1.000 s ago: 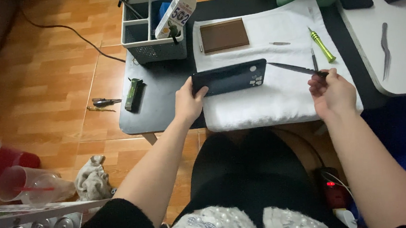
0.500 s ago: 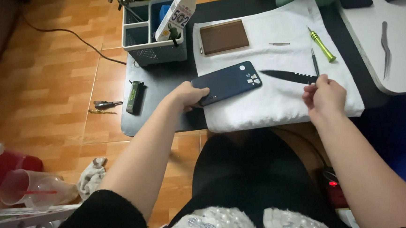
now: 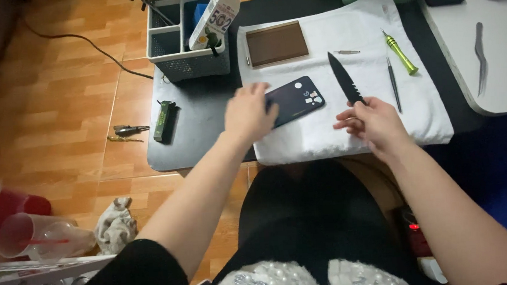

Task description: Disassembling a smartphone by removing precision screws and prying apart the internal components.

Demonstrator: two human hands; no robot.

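A dark blue phone (image 3: 296, 100) lies back up on a white towel (image 3: 346, 125) spread over a low black table (image 3: 199, 122). My left hand (image 3: 249, 112) rests on the phone's left end, fingers spread. My right hand (image 3: 369, 122) grips the handle of a black serrated knife (image 3: 344, 78) whose blade points away from me, just to the right of the phone.
On the towel lie a brown rectangular plate (image 3: 277, 43), a green-handled screwdriver (image 3: 400, 53), a thin dark tool (image 3: 392, 84) and a small metal pin (image 3: 346, 52). A grey organiser basket (image 3: 187, 44) stands at the table's back left. Tweezers (image 3: 480, 58) lie on a white surface at right.
My right hand has picked up the knife and turned its blade from lying sideways to pointing away. My left hand has slid onto the phone's left end.
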